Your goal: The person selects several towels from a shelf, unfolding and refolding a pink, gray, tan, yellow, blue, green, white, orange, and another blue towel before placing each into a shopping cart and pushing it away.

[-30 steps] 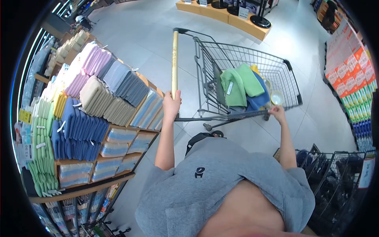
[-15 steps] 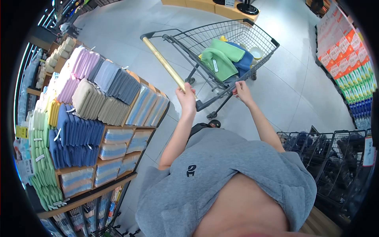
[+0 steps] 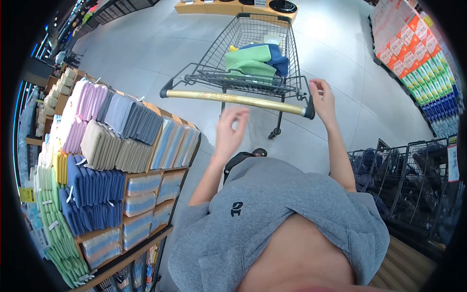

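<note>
The cart (image 3: pixel 214 54) (towels (image 3: pixel 249 62) inside) has swung square-on to the person. The left hand (image 3: pixel 231 127) has released the cart's gold handle (image 3: pixel 233 99) and hangs open just short of it. The right hand (image 3: pixel 323 95), fingers loose, flanks the handle's right end, so the cart stands ungripped.

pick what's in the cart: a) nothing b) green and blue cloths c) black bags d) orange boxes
b, since folded green and blue cloths lie piled inside the wire cart.
</note>
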Demonstrator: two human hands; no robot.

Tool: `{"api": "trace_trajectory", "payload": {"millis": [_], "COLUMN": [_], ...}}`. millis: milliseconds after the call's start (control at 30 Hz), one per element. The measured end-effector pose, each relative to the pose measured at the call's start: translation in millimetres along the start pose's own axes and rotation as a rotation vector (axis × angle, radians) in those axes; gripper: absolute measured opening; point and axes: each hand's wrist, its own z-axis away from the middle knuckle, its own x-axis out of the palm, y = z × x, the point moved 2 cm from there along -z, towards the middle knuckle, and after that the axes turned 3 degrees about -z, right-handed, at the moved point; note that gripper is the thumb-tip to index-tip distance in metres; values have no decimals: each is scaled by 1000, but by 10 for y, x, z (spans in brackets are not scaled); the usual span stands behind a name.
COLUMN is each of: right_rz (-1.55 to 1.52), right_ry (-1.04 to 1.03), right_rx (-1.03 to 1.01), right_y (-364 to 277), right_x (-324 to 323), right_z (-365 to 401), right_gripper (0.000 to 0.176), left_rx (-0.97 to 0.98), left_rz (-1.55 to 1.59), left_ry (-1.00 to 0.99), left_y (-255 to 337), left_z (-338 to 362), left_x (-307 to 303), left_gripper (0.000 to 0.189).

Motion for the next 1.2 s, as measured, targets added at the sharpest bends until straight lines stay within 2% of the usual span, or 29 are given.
{"api": "trace_trajectory", "payload": {"millis": [67,133,200,233,333,367,467,500,567,600,633,733,800,900,933,1133,1200], "right_rz": [44,128,183,113,216,252,151,143,386,505,503,441,468,505,475,410,346], "right_ry": [31,-42,-89,-106,-201,-156,-229,-181,-275,-321,-236,-154,-202,-255,-276,-200,-180], "right_rx": [-112,-218,-322,-303,-313,-418,-339,-324,-111,-1,-7,-93,-73,-49,-64,-49,-80], "right_y": [-240,-348,-280,-219,-253,-255,7,158,169,219,274,487,567,590,717,604,654], "right_x": [99,289,553,631,973,1101,1540,1677,1773,1865,1858,1999,2128,2218,2536,2442,2616], "right_z": [-136,-248,-372,-420,-643,-774,-1346,-1453,-1630,-1729,-1806,-2204,-2423,-2706,-2948,-2949,-3155], "right_gripper": [20,17,19,19,17,18,20,24,28,30,32,31,28,24,24,23,22], "left_rx": [177,190,188,190,268,265,275,298,286,290,300,256,209,245,217,176,151], "left_rz": [-406,-657,-749,-799,-860,-833,-767,-738,-724,-748,-765,-798,-810,-910,-955,-1005,-1024], "left_ry": [259,365,447,487,479,437,313,277,147,163,182,198,173,132,128,33,30], "left_y": [8,-62,-185,-201,-333,-389,-656,-723,-800,-938,-1017,-1134,-1146,-1185,-1443,-1363,-1475], "left_z": [-239,-447,-601,-653,-878,-956,-1268,-1304,-1377,-1425,-1458,-1725,-1880,-2035,-2242,-2259,-2463], "left_x": [-322,-619,-754,-733,-714,-671,-332,-207,-26,58,168,307,315,355,351,399,391], "left_gripper": [12,11,10,9,10,10,11,11,12,14,15,20,22,29,31,40,41]}}
